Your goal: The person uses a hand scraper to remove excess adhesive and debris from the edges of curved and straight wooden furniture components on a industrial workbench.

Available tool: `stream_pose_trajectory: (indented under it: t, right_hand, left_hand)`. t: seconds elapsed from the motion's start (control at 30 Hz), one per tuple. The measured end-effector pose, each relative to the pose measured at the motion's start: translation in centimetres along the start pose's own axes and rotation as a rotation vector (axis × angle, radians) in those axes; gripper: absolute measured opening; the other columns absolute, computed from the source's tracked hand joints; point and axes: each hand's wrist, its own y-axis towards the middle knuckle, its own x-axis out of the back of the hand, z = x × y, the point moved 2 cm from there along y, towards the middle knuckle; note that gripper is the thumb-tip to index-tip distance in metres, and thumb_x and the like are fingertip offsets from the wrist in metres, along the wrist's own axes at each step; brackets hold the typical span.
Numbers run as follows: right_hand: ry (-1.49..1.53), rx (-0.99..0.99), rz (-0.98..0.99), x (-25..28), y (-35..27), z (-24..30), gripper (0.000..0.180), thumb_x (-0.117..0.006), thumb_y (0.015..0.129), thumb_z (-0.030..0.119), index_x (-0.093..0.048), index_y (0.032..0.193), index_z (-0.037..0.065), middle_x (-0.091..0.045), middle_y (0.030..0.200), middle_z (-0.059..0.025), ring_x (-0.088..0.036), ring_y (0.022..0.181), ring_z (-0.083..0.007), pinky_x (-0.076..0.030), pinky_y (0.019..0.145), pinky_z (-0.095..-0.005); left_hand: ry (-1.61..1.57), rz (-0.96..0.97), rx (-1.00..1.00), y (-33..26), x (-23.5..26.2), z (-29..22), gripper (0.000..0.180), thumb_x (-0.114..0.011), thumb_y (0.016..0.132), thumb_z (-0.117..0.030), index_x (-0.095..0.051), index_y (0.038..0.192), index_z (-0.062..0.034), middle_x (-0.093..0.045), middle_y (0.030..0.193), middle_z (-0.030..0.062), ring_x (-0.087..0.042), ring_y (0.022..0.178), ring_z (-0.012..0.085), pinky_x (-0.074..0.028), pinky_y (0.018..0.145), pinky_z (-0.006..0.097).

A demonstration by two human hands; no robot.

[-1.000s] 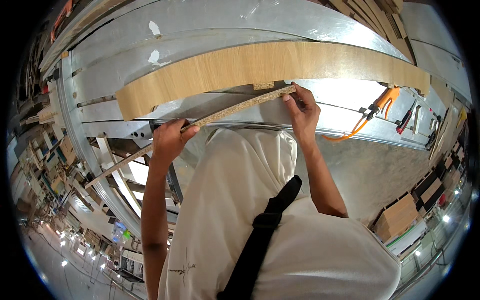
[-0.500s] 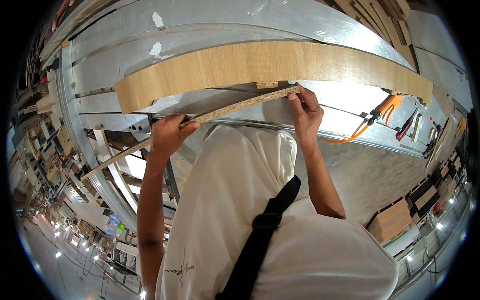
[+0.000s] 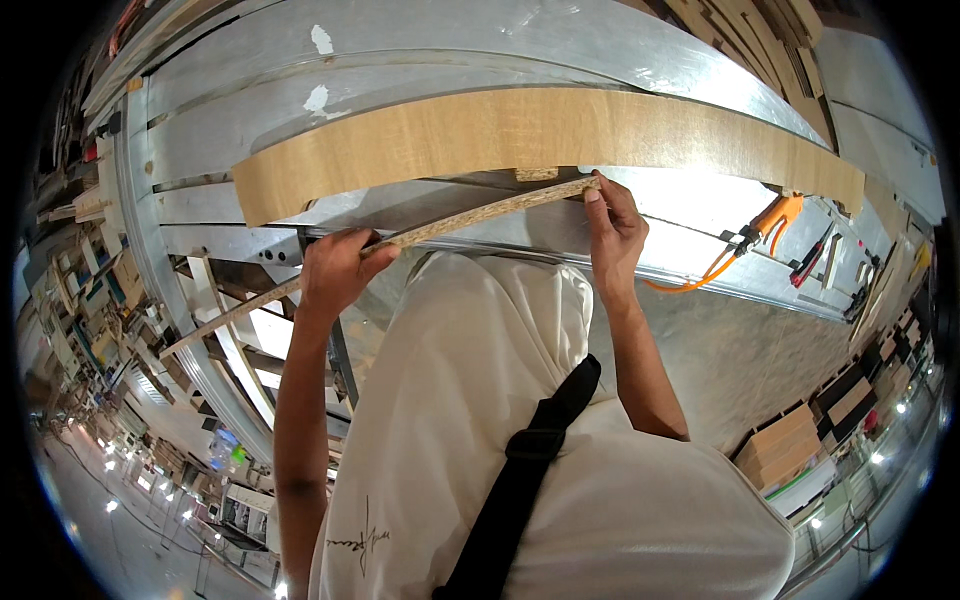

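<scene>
A long thin chipboard strip (image 3: 470, 215) runs from lower left up to the right, held on edge in front of me. My left hand (image 3: 338, 270) grips it near its middle. My right hand (image 3: 612, 232) pinches its right end, thumb on top. Just beyond the strip lies a wide wood-grain board (image 3: 520, 135) flat on a grey metal machine table (image 3: 420, 45). A small wooden block (image 3: 535, 174) sits under the board's near edge, right by the strip's end.
An orange air gun (image 3: 772, 215) with a coiled orange hose hangs at the right of the machine, beside red-handled tools (image 3: 810, 262). Stacked boards and boxes (image 3: 790, 440) stand at the lower right. Shelves with parts fill the left side. My white shirt and black strap fill the lower view.
The strip and both hands have stayed almost in place; the strip's right end has edged slightly closer to the small block under the board.
</scene>
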Motion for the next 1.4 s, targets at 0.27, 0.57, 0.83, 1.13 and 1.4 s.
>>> stream_pose_trajectory:
  t: [0.27, 0.57, 0.83, 1.13, 1.4]
  right_hand:
    - [0.032, -0.035, -0.013, 0.5, 0.2, -0.3, 0.034, -0.07, 0.097, 0.016, -0.07, 0.123, -0.007, -0.07, 0.117, -0.0141, -0.065, 0.105, -0.0175, -0.05, 0.094, -0.0292]
    - [-0.031, 0.059, 0.053, 0.7, 0.7, -2.4, 0.034, -0.065, 0.102, 0.024, -0.071, 0.124, -0.001, -0.071, 0.108, -0.0058, -0.061, 0.098, -0.0134, -0.05, 0.089, -0.0307]
    - [0.086, 0.068, 0.119, -0.8, -1.0, -1.3, 0.037, -0.064, 0.103, 0.032, -0.067, 0.114, -0.003, -0.067, 0.101, -0.0065, -0.06, 0.096, -0.0183, -0.05, 0.09, -0.0361]
    - [-0.023, 0.057, 0.356, 2.3, 0.7, -2.0, 0.046, -0.068, 0.096, 0.047, -0.064, 0.117, 0.006, -0.068, 0.11, -0.0054, -0.061, 0.103, -0.0202, -0.045, 0.085, -0.0375]
    - [-0.115, 0.144, 0.476, -4.7, -3.9, 2.2, 0.037, -0.067, 0.097, 0.044, -0.063, 0.108, 0.009, -0.063, 0.104, -0.0043, -0.056, 0.096, -0.0173, -0.048, 0.078, -0.0408]
  left_hand:
    - [0.026, 0.07, 0.054, 0.5, 0.1, -0.7, 0.051, -0.068, 0.091, -0.055, -0.07, 0.09, -0.0044, -0.071, 0.088, 0.0164, -0.067, 0.085, 0.0401, -0.054, 0.075, 0.048]
    - [0.36, -0.311, -0.372, -2.0, -2.6, 2.4, 0.053, -0.062, 0.091, -0.061, -0.069, 0.083, -0.009, -0.067, 0.078, 0.0112, -0.065, 0.075, 0.0341, -0.052, 0.068, 0.045]
    - [-0.016, 0.09, 0.227, -3.5, 0.9, -0.4, 0.073, -0.052, 0.089, -0.074, -0.076, 0.087, -0.0051, -0.072, 0.088, 0.02, -0.071, 0.091, 0.0387, -0.055, 0.08, 0.049]
    - [-0.229, -0.059, 0.323, -11.3, -1.5, -5.1, 0.076, -0.054, 0.091, -0.073, -0.077, 0.08, -0.0015, -0.072, 0.079, 0.0197, -0.073, 0.081, 0.039, -0.057, 0.071, 0.048]
    - [-0.38, -0.225, 0.466, -21.5, -4.9, -1.0, 0.083, -0.052, 0.09, -0.076, -0.075, 0.081, 0.003, -0.073, 0.082, 0.0226, -0.071, 0.082, 0.0431, -0.056, 0.074, 0.051]
